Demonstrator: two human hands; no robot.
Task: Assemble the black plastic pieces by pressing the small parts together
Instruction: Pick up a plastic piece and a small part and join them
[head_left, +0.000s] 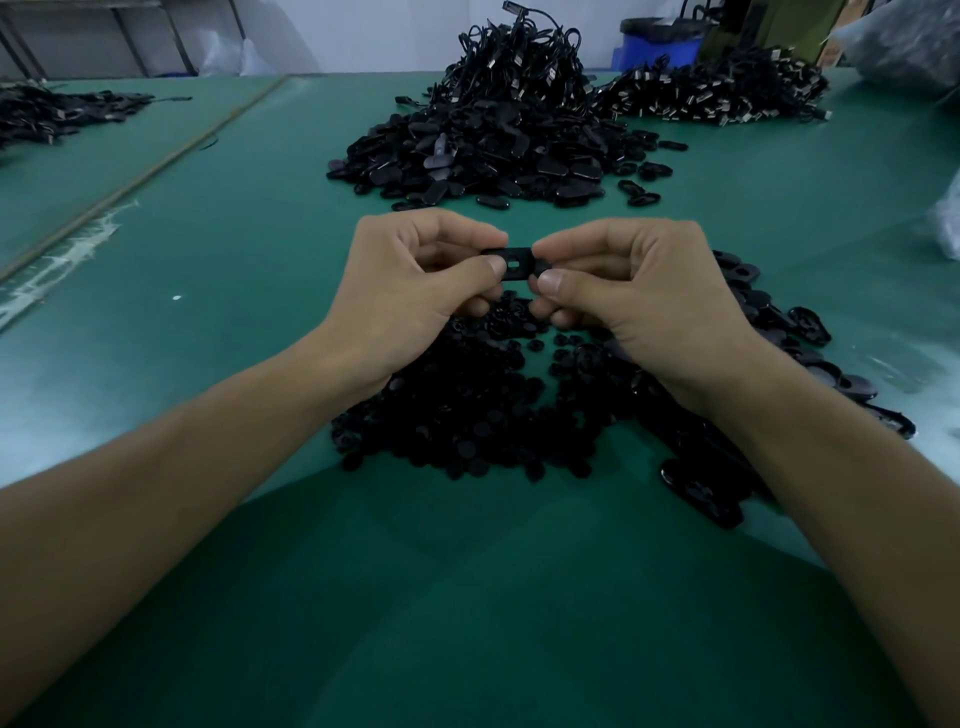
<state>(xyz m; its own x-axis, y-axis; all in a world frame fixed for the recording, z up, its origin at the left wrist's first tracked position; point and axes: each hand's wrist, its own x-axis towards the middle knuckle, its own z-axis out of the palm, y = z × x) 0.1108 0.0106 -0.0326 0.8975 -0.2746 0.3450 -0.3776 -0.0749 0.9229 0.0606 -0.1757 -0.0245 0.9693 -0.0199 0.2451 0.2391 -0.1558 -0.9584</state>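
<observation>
As both hands pinch it, black oval piece (517, 263) (slotted mid) looks flat.

The bench (208, 364) is covered in plain teal green. The oblong piece (514, 262) is coloured black, as are the near heap of small parts (467, 415) and the far heap (467, 166). The far bin (665, 49) is coloured blue.
</observation>
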